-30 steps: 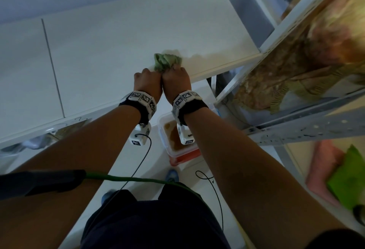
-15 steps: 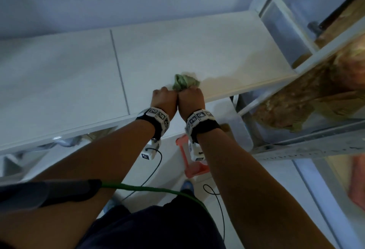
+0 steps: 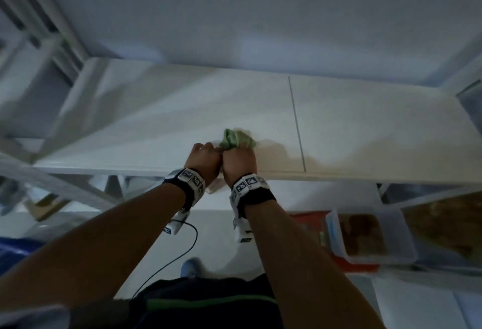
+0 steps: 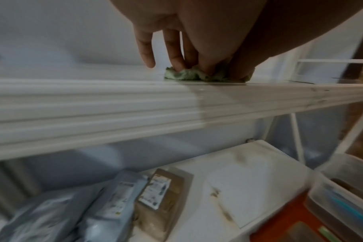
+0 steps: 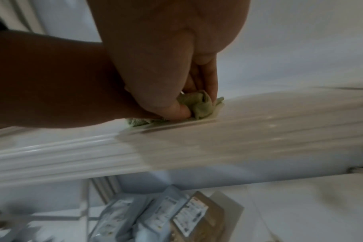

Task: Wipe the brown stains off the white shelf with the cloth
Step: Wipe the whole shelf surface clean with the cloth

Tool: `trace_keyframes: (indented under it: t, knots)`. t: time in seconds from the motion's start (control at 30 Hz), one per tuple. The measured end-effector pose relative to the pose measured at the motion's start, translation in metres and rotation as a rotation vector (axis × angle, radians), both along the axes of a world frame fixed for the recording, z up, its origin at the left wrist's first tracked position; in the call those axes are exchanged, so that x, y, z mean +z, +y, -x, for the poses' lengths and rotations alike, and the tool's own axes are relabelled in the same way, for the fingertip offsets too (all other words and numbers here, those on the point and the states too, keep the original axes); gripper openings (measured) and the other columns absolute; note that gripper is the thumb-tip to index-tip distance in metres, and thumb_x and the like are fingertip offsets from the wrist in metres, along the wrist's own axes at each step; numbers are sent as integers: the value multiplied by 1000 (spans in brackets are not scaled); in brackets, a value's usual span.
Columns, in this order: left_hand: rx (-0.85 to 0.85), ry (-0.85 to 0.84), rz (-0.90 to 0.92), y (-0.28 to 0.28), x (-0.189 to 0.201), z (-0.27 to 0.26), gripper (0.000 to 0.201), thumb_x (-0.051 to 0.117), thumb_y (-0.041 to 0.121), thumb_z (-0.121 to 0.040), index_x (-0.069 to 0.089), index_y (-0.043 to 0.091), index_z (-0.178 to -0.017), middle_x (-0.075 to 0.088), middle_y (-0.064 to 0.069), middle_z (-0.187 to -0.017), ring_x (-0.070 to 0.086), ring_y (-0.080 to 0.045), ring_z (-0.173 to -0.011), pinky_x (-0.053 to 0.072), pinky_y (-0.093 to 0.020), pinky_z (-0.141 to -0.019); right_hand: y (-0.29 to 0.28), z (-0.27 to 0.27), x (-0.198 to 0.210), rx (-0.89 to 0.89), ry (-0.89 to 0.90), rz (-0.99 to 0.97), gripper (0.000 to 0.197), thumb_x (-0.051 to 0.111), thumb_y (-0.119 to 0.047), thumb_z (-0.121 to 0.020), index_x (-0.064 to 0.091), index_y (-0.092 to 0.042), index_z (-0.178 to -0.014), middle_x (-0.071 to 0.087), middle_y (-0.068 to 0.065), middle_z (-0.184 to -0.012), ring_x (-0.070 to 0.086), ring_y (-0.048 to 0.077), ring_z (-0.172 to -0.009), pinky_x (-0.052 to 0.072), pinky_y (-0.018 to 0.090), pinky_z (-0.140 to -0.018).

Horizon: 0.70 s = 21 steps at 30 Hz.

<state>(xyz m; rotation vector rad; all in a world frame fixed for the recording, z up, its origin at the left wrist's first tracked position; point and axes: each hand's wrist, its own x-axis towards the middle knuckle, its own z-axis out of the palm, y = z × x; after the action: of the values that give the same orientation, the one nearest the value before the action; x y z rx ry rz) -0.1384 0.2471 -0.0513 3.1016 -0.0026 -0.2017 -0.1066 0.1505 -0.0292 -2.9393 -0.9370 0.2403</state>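
The white shelf (image 3: 182,109) carried a brown stain (image 3: 339,153) at three o'clock of the green cloth (image 3: 236,140). Both the left hand (image 3: 206,157) and right hand (image 3: 238,163) (touching side by side) clenched the bunched cloth against its front edge.

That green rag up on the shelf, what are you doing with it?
A person is scrubbing a white shelf with a bunched green cloth. The right hand grips the cloth and the left hand presses on it right beside, near the shelf's front edge. A brownish stain still spreads to the right of the cloth, so the job isn't finished. Packets and a plastic tub sit on the shelf below.
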Motion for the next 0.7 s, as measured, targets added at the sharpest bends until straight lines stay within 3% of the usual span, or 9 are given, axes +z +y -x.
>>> trace_keyframes:
  t: [0.2,0.4,0.5,0.7]
  knots:
    - [256,-71,36,108,-2,69,37,48,5,-80,65,21,-108,69,-2,-100,56,-30,-98,41,-39,-89,116,49,3,234,-34,45,10,64,-23,-84,70,-16,-81,71,5,-93,58,29,-107,44,35,-85]
    - [460,-107,47,182,1,119,34,50,4,-77,66,22,-101,71,-2,-91,59,-30,-92,43,-39,-86,203,84,-7,412,-89,-12,25,45,-9,-92,69,-13,-87,69,8,-98,52,32,-115,44,37,-85]
    - [561,-120,40,212,0,143,32,54,5,-76,67,22,-100,70,-6,-83,60,-31,-90,45,-40,-84,237,102,-10,492,-75,0,26,45,-8,-92,69,-15,-85,70,6,-95,57,31,-108,45,36,-82]
    - [600,-191,44,241,-3,153,40,55,6,-74,71,27,-104,66,-6,-78,55,-31,-92,40,-39,-82,263,111,-8,591,-72,105,17,55,-14,-85,69,-20,-79,70,3,-84,59,29,-96,46,34,-78]
